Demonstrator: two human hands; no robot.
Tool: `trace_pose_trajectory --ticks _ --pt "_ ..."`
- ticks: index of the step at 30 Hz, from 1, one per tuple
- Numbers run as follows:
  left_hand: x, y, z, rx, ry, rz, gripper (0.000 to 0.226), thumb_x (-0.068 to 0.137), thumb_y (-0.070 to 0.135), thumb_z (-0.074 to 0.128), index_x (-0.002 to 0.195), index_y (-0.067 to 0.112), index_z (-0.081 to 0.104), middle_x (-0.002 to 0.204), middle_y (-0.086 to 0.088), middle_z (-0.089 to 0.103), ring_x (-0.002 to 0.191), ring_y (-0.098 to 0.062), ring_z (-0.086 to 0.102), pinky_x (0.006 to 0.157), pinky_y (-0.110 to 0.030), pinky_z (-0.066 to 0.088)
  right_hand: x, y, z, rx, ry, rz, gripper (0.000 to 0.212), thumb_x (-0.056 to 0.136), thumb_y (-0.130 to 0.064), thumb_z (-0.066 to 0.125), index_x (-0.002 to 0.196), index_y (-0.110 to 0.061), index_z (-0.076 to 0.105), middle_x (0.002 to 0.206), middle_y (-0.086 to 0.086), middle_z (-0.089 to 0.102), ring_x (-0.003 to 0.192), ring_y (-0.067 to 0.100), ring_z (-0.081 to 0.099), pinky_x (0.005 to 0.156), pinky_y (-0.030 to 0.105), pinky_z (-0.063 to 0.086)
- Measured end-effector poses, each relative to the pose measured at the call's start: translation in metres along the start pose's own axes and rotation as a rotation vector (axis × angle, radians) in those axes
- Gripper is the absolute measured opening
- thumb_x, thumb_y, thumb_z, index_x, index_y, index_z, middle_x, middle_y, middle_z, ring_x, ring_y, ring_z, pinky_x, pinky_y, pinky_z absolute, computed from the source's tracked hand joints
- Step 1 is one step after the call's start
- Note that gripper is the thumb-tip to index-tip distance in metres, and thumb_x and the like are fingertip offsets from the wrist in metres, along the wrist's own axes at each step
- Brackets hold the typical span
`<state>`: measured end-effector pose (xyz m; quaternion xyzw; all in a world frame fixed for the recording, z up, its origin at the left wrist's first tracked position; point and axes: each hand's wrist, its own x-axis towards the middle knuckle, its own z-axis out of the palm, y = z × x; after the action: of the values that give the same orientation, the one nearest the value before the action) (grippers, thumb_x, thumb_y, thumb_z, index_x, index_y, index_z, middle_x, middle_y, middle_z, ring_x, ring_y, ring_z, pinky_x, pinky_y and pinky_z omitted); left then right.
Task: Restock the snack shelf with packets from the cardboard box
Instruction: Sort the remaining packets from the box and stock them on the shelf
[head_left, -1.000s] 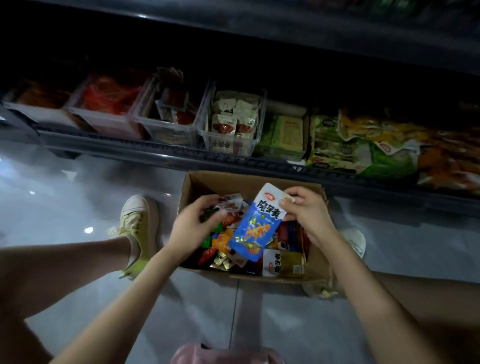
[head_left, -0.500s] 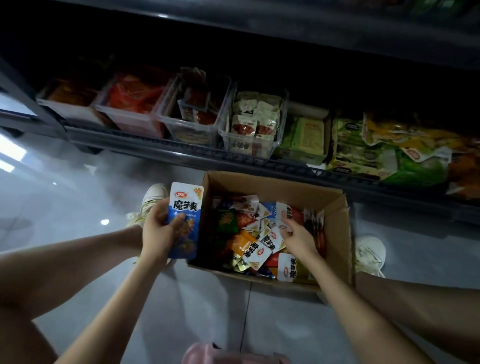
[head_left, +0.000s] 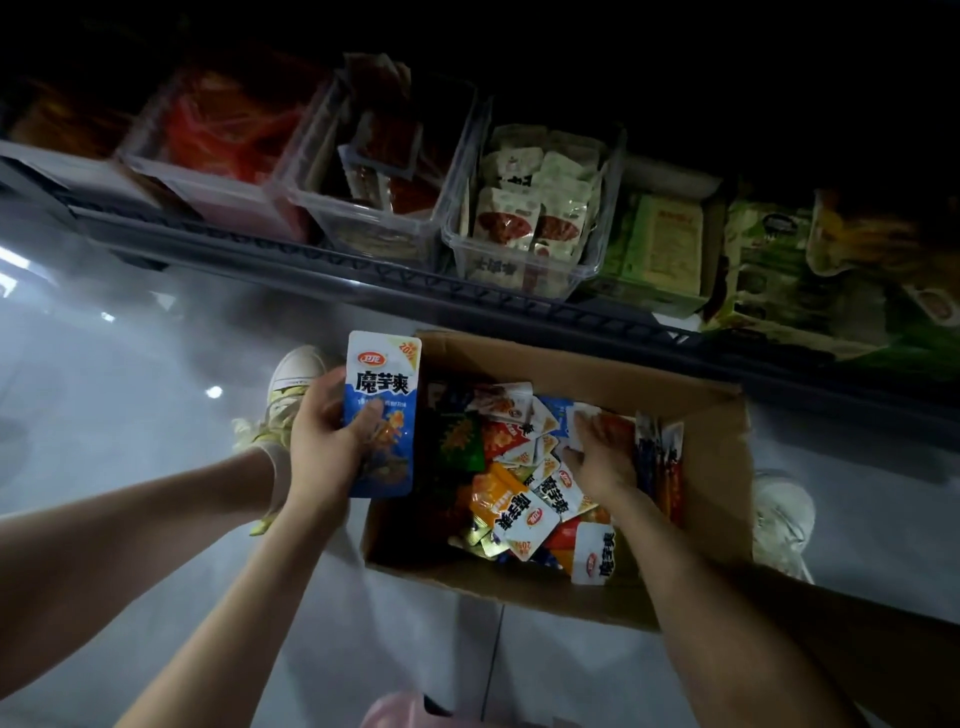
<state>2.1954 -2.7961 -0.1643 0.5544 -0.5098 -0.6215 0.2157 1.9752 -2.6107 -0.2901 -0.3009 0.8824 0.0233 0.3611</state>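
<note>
I see the left hand (head_left: 322, 447) gripping a blue and white plastic snack packet (head_left: 383, 384). The thumb lies curled across the front and the other fingers wrap round the back. The packet stands up tall. Its long side runs from the hand up toward the dark metal snack shelf (head_left: 363, 280), white top end first. It is in the air over the grey shiny floor (head_left: 130, 389), just beside the left wall of the brown cardboard box (head_left: 717, 467) and not inside it.

The right hand (head_left: 602, 457) is down in the box. Its fingers are stretched out and rest on the heap of small mixed-colour packets (head_left: 514, 509), which lie pointing every which way.

The box sits on the floor just in front of the shelf. On the shelf are clear plastic tubs (head_left: 530, 275) with packets standing in them. A yellow and white shoe (head_left: 291, 379) is on the floor behind the left hand.
</note>
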Motion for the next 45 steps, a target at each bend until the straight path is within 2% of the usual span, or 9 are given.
trace_pose_trajectory --ticks 3,7,13,18,23,27,33,37,45 --pt "-0.004 0.001 0.001 0.001 -0.005 0.001 0.037 0.089 0.009 0.064 0.123 0.010 0.053 0.104 0.000 0.070 0.082 -0.010 0.072 0.059 -0.023 0.058 -0.025 0.001 0.016 0.014 0.026 -0.038 0.056 0.102 -0.034 0.031 0.152 -0.025 0.007 0.158 0.006 0.020 0.136 0.030 0.035 0.103 0.037 0.041" --pt "-0.013 0.003 -0.001 0.009 0.000 0.008 0.037 0.090 0.009 0.063 0.125 0.012 0.052 0.103 0.004 0.068 0.081 -0.006 0.071 0.057 -0.019 0.056 -0.064 -0.008 0.026 -0.043 0.065 -0.202 0.053 0.102 -0.023 0.035 0.152 -0.018 0.016 0.158 0.002 0.019 0.145 0.023 0.017 0.113 0.032 0.028" --pt "-0.026 0.002 -0.003 0.002 -0.034 0.026 0.038 0.089 0.007 0.063 0.125 0.009 0.053 0.107 -0.003 0.070 0.086 -0.013 0.072 0.061 -0.024 0.058 -0.063 0.017 0.010 0.274 0.288 -0.095 0.052 0.092 -0.006 0.055 0.141 -0.020 0.043 0.139 0.004 0.051 0.121 0.022 0.052 0.096 0.031 0.048" --pt "-0.030 -0.001 -0.004 0.005 -0.045 0.024 0.039 0.088 0.008 0.064 0.126 0.010 0.053 0.109 -0.003 0.070 0.091 -0.017 0.071 0.069 -0.031 0.060 -0.041 0.035 0.001 0.078 0.034 0.009 0.077 0.083 -0.019 0.069 0.148 -0.026 0.027 0.148 0.003 0.038 0.130 0.024 0.043 0.105 0.040 0.040" --pt "-0.036 -0.001 -0.001 0.001 -0.037 0.011 0.040 0.088 0.008 0.064 0.126 0.011 0.052 0.110 -0.002 0.069 0.093 -0.019 0.070 0.076 -0.039 0.058 -0.044 0.046 -0.001 -0.116 0.186 0.046 0.051 0.076 -0.037 0.075 0.123 -0.027 0.059 0.121 -0.003 0.060 0.113 0.019 0.051 0.098 0.035 0.034" --pt "-0.039 -0.003 0.005 0.006 -0.053 0.008 0.040 0.087 0.009 0.067 0.125 0.011 0.053 0.111 -0.007 0.070 0.094 -0.023 0.070 0.077 -0.042 0.058 -0.067 0.048 -0.034 0.402 0.284 0.110 0.020 0.084 -0.031 0.069 0.099 -0.017 0.070 0.085 -0.005 0.067 0.073 0.010 0.060 0.062 0.024 0.044" --pt "-0.056 -0.001 0.033 0.044 -0.062 0.020 0.033 0.086 0.005 0.068 0.112 0.014 0.050 0.099 -0.003 0.068 0.086 -0.016 0.069 0.066 -0.031 0.058 -0.116 0.004 -0.080 1.154 0.227 -0.023 0.016 0.084 -0.015 0.069 0.098 -0.020 0.065 0.090 -0.003 0.070 0.075 0.013 0.070 0.066 0.027 0.055" --pt "-0.072 0.004 0.059 0.053 -0.094 0.061 0.031 0.083 0.001 0.069 0.105 0.011 0.051 0.092 0.004 0.065 0.078 -0.004 0.064 0.057 -0.015 0.053 -0.135 -0.039 -0.079 1.138 0.284 -0.134 0.014 0.087 -0.022 0.067 0.101 -0.021 0.070 0.089 -0.004 0.072 0.079 0.015 0.070 0.073 0.030 0.057" --pt "-0.084 0.023 0.075 -0.190 -0.174 -0.033 0.017 0.090 0.008 0.063 0.104 0.009 0.052 0.096 -0.009 0.069 0.083 -0.018 0.069 0.062 -0.024 0.057 -0.149 -0.072 -0.056 0.899 0.430 -0.331 0.027 0.090 -0.029 0.063 0.115 -0.020 0.069 0.112 -0.016 0.062 0.103 -0.003 0.056 0.094 0.023 0.047"
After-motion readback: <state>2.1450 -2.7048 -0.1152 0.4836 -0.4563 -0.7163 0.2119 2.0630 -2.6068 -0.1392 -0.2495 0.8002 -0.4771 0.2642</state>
